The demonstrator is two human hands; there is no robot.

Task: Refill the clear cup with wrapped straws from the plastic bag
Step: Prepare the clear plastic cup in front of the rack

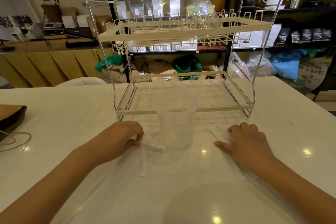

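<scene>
The clear cup (175, 127) stands upright on the white table, between my two hands, and looks empty. My left hand (121, 139) rests to its left, fingertips pinching a wrapped straw (154, 147) that lies flat toward the cup's base. Another wrapped straw (142, 162) lies on the table just below that hand. My right hand (248, 142) lies palm down to the cup's right, pressing on several wrapped straws (217, 132) whose ends stick out up-left. The clear plastic bag (163, 3) sits on the top tier of the rack, with a few straws inside.
A two-tier cream wire dish rack (183, 109) stands right behind the cup. A brown paper bag with string handles (11, 120) lies at the table's left edge. Shelves with kettles and packets fill the background.
</scene>
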